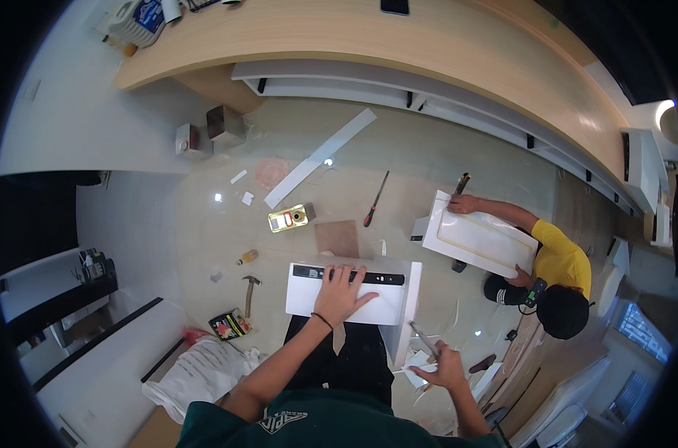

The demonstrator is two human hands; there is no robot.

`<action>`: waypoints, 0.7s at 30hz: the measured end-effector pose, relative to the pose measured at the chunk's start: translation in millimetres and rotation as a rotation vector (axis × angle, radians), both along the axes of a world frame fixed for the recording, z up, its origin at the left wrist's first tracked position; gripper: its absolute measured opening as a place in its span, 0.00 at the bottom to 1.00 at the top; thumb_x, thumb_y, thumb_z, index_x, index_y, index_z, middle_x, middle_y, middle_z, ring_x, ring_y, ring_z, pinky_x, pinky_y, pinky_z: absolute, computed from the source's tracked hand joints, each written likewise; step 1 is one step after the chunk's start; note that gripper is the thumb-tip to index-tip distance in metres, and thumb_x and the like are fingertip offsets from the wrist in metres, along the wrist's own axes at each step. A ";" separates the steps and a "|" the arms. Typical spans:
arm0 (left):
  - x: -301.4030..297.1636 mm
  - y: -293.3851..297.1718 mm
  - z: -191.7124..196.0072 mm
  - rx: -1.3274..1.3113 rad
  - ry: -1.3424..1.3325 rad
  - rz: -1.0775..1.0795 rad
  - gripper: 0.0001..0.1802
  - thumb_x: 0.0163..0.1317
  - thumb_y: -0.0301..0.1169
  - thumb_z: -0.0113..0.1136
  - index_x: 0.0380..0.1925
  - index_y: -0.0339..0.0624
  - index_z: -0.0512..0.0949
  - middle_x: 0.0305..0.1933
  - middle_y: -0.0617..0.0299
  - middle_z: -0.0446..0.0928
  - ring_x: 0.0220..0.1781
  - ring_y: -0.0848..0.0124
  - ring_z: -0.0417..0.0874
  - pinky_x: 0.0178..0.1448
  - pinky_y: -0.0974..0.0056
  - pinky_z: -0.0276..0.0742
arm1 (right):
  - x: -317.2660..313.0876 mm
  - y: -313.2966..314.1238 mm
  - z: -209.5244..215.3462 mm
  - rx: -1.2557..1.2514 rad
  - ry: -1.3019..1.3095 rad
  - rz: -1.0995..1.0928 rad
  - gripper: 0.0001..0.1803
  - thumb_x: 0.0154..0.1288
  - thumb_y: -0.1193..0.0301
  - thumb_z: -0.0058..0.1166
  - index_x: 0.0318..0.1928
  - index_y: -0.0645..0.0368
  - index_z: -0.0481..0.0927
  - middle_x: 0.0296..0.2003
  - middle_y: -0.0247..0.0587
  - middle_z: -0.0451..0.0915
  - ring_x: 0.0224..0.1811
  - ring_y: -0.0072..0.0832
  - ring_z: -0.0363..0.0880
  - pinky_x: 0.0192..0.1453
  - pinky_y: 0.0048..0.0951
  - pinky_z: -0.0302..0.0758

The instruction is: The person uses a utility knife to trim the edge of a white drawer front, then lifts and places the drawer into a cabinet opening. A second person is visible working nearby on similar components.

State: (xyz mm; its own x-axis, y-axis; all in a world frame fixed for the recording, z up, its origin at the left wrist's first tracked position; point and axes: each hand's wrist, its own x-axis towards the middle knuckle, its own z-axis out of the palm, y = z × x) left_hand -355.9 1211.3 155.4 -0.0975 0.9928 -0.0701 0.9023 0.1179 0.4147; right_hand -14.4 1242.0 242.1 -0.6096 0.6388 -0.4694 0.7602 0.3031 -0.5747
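Note:
A white drawer [383, 306] with a black slide rail [383, 278] along its side rests across my lap. My left hand [337, 295] lies on that side, fingers spread over the rail and thumb apart. To the right of the drawer's front panel [406, 317], my right hand [445, 367] is closed around a slim metal tool [426, 341]. The tool's tip reaches close to the panel's edge; whether it touches, I cannot tell. What kind of tool it is does not show clearly.
At the right a person in a yellow shirt [565, 250] holds another white drawer [480, 237]. On the floor lie a hammer [249, 295], a screwdriver [377, 198], a white strip [320, 158], a yellow tin [292, 218] and a white bag [201, 373]. A long wooden counter [369, 37] spans the far side.

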 end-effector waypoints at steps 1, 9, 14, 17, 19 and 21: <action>0.2 -0.8 0.8 0.003 -0.011 0.000 0.36 0.65 0.60 0.59 0.58 0.40 0.76 0.51 0.52 0.74 0.57 0.56 0.74 0.68 0.45 0.63 | -2.0 12.6 3.8 0.029 0.044 -0.050 0.31 0.61 0.54 0.69 0.46 0.69 0.72 0.22 0.49 0.78 0.22 0.50 0.80 0.30 0.48 0.77; 10.1 -11.5 8.4 0.015 -0.045 0.023 0.35 0.64 0.60 0.61 0.57 0.42 0.76 0.53 0.53 0.75 0.58 0.57 0.75 0.67 0.48 0.66 | -211.2 278.5 -75.3 0.470 0.333 -0.099 0.12 0.77 0.70 0.48 0.52 0.66 0.66 0.31 0.66 0.78 0.35 0.62 0.80 0.39 0.55 0.73; 4.5 -12.9 2.7 0.015 -0.094 0.057 0.35 0.64 0.60 0.61 0.58 0.42 0.76 0.54 0.52 0.76 0.58 0.57 0.75 0.68 0.47 0.66 | -393.0 398.4 -76.8 0.802 0.337 -0.102 0.12 0.75 0.66 0.53 0.53 0.58 0.74 0.43 0.56 0.84 0.45 0.56 0.83 0.46 0.52 0.77; 2.7 -11.2 1.6 0.035 -0.103 0.064 0.34 0.65 0.58 0.61 0.57 0.41 0.76 0.53 0.52 0.76 0.57 0.57 0.75 0.66 0.48 0.67 | -451.6 435.4 -75.0 0.881 0.337 -0.056 0.11 0.73 0.66 0.56 0.51 0.55 0.79 0.45 0.48 0.84 0.47 0.50 0.83 0.49 0.48 0.79; 3.7 -10.3 2.0 0.042 -0.099 0.058 0.33 0.69 0.58 0.55 0.59 0.41 0.75 0.51 0.52 0.75 0.57 0.58 0.75 0.67 0.50 0.67 | -474.1 456.4 -80.0 0.932 0.350 -0.015 0.10 0.71 0.65 0.58 0.49 0.51 0.83 0.45 0.43 0.84 0.49 0.47 0.83 0.51 0.47 0.78; 5.3 -9.0 2.6 0.021 -0.102 0.049 0.33 0.70 0.58 0.54 0.59 0.41 0.75 0.51 0.52 0.75 0.58 0.58 0.75 0.68 0.51 0.67 | -491.1 477.0 -84.8 0.938 0.279 -0.008 0.09 0.69 0.65 0.60 0.48 0.46 0.86 0.45 0.38 0.84 0.51 0.43 0.82 0.53 0.48 0.77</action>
State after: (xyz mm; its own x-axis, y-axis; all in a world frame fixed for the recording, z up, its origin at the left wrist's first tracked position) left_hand -350.6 1202.3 158.0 -0.1397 0.9883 -0.0616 0.8486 0.1515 0.5069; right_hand -505.4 1719.0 157.3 -0.6158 0.6836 0.3918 0.6375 0.7245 -0.2622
